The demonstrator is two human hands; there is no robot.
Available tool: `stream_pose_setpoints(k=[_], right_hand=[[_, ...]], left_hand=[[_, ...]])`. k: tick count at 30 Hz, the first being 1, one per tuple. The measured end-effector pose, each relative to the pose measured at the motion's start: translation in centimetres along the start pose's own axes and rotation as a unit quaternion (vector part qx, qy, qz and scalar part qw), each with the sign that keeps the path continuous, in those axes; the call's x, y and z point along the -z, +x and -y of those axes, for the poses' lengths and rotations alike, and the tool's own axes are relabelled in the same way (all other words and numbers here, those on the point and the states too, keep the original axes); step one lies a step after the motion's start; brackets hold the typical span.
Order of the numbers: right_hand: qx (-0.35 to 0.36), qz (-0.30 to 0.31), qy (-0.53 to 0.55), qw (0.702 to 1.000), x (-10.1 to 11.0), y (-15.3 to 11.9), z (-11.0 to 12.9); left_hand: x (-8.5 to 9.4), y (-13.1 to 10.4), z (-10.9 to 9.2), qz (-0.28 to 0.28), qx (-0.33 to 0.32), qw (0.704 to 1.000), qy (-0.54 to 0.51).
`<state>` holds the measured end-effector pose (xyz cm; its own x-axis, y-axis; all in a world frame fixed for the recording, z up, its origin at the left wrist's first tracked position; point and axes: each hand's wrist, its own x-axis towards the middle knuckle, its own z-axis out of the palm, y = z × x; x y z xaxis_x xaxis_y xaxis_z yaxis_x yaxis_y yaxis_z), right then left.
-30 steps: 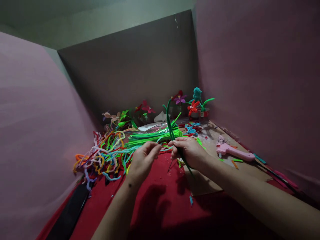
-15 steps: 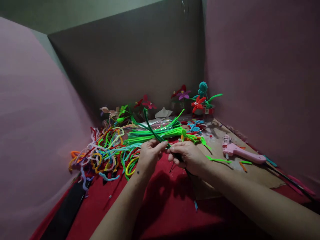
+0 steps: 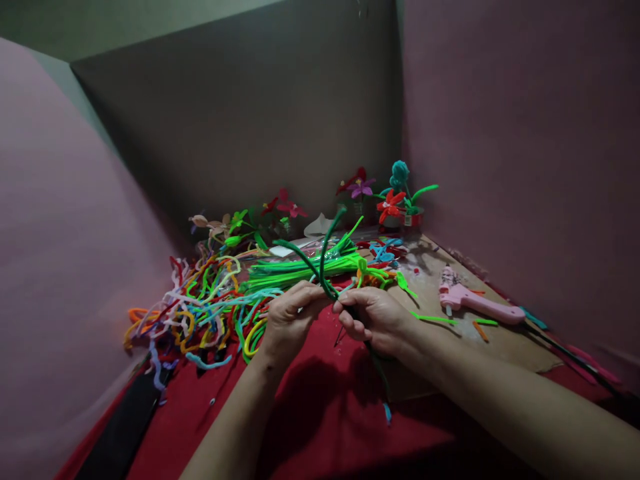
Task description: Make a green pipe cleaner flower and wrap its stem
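Dark green pipe cleaners (image 3: 324, 257) rise in a V between my two hands, one end leaning left and the other standing more upright. My right hand (image 3: 377, 317) pinches them at the base of the V, and a dark length trails below its palm. Closed beside that spot, my left hand (image 3: 293, 320) has thumb and fingers against the lower part of the stems. Behind the hands lies a bundle of bright green pipe cleaners (image 3: 305, 268), partly in clear plastic.
A tangle of coloured pipe cleaners (image 3: 200, 300) spreads at left beside a black flat object (image 3: 120, 427). At right, a pink glue gun (image 3: 480, 303) lies on cardboard (image 3: 520, 350). Pipe-cleaner flowers (image 3: 393, 205) stand at the back. Red cloth (image 3: 320, 427) covers the table.
The dark green stems have spread from a narrow crossing into a wider V, one end swinging right. My left hand has shifted slightly left and down; the view has moved a little.
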<state>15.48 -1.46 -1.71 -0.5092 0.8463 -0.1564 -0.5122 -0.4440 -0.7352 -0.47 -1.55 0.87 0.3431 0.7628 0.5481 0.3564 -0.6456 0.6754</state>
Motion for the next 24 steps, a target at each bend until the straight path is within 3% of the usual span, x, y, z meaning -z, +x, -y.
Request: stream_pose_setpoints(k=[5,11,14,19,24], right_hand=[[-0.034,-0.021,0.015,0.999,-0.2,-0.2,0.3],[0.013,-0.014,-0.049,0.999,-0.3,-0.5,0.3],[-0.001,0.007,-0.065,0.998,-0.4,-1.0,0.6],[-0.035,0.026,-0.056,0.997,-1.0,-1.8,1.3],[-0.042,0.054,-0.089,0.994,-1.1,-2.0,1.5]], left_hand=[[-0.2,-0.5,0.9,-0.029,-0.118,0.973,0.194],[0.2,-0.8,0.2,0.010,-0.187,0.877,0.442],[0.6,-0.6,-0.4,0.011,-0.217,0.848,0.484],[1.5,0.1,-0.9,0.039,-0.263,0.904,0.334],[1.9,0.1,-1.4,0.083,-0.220,0.947,0.218]])
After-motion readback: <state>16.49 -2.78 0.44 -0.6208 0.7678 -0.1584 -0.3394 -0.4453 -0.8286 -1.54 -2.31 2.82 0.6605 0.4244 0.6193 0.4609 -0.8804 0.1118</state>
